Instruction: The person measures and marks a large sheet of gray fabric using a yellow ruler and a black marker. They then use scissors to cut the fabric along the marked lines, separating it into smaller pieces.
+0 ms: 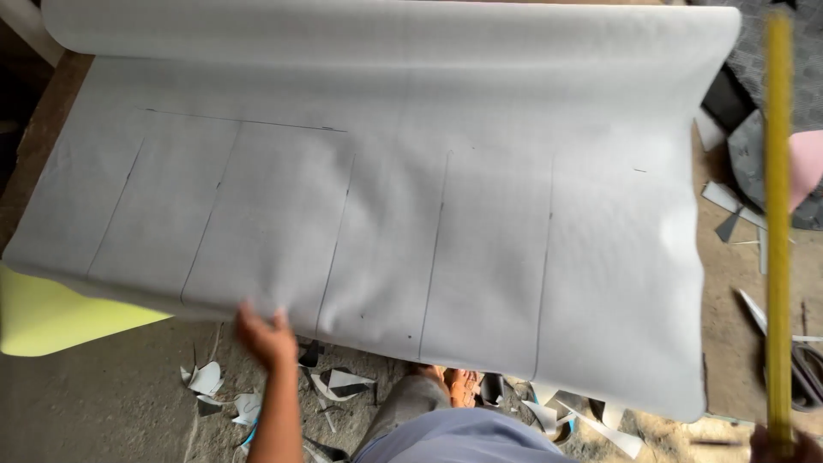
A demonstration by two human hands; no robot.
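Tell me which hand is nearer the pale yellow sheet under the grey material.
Left. The left hand grips the grey material's near edge, close to the yellow sheet; the right hand holds a yellow ruler far across.

Sheet on table; scraps on floor below

left hand: forearm reaching up from lower frame, wrist straight, fingers curled over an edge, thumb side toward centre | right hand: only the top visible at bottom right corner, fist-like, closed in a grip, arm out of frame
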